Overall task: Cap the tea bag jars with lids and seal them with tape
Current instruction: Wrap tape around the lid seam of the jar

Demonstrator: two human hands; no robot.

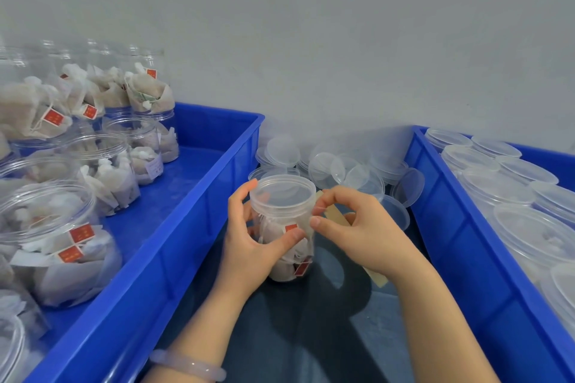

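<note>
Curled round the tea bag jar (281, 228) from its left side, the left hand (249, 245) holds it upright on the dark surface (311, 336), thumb across the near face and fingers behind. The clear lid (282, 193) already sits on the jar's mouth. At the right edge, the right hand (357, 227) is closed to a narrow pinch, thumb and forefinger meeting at the line where lid meets jar. They appear to hold the end of a tan tape strip (335, 215), though the exact contact is hard to make out. The strip's long axis runs away from the jar to the right and nearer, passing under the palm and showing again below the wrist. So the seam to be sealed lies just left of the pinch, and the right hand is the nearer to it. The wrap would probably need the left hand to turn the jar while the strip feeds in from the right. Loose lids (342, 168) are heaped just beyond the jar. Uncapped jars (56, 242) fill the left blue crate (199, 211), and capped jars (497, 189) fill the right blue crate (451, 227).
</note>
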